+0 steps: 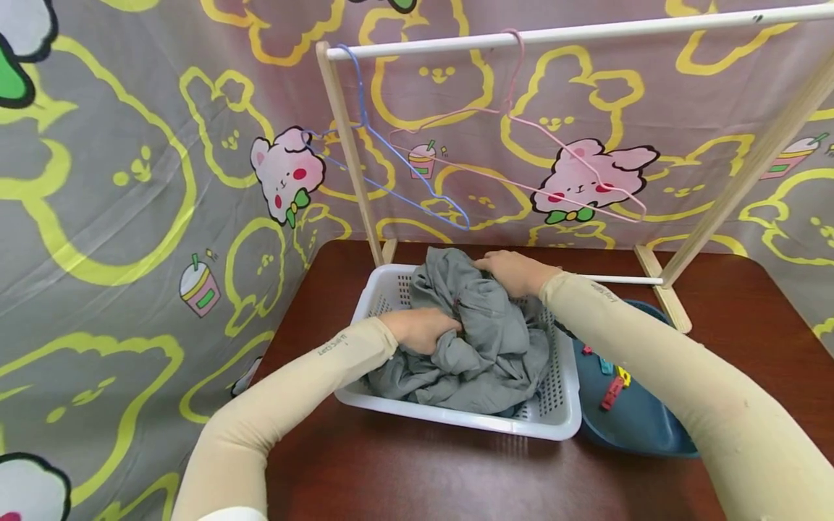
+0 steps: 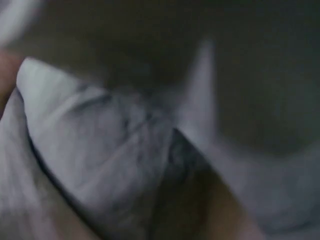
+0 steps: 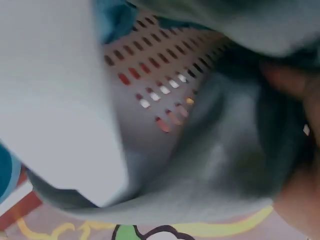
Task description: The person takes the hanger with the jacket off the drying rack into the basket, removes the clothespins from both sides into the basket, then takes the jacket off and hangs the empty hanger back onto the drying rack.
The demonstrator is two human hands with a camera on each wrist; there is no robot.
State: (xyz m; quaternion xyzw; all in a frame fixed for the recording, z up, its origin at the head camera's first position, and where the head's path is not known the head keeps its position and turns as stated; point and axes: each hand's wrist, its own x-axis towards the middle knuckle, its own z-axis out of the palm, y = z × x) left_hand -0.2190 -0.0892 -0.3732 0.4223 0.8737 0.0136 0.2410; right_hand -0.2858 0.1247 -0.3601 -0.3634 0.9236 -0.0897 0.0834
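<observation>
A crumpled grey garment [image 1: 495, 325] fills much of a white plastic basket [image 1: 456, 417] with slotted walls. My left hand [image 1: 423, 331] grips a fold of it near the middle, its fingertips sunk in the fabric. At the back of the basket my right hand [image 1: 515, 272] holds a bunched part of the garment raised near the rim. In the right wrist view the thumb and fingers [image 3: 295, 200] close around the grey fabric [image 3: 220, 145]. Dim, blurred grey folds [image 2: 100, 135] fill the left wrist view. A bit of teal cloth [image 3: 114, 22] shows in the basket.
A dark blue basin [image 1: 641, 427] with several coloured clothes pegs [image 1: 612, 392] stands right of the basket, under my right forearm. Behind rises a rack with a white rail [image 1: 586, 32], a blue hanger [image 1: 404, 159] and a pink hanger [image 1: 554, 137]. Patterned curtains surround the brown table [image 1: 391, 470].
</observation>
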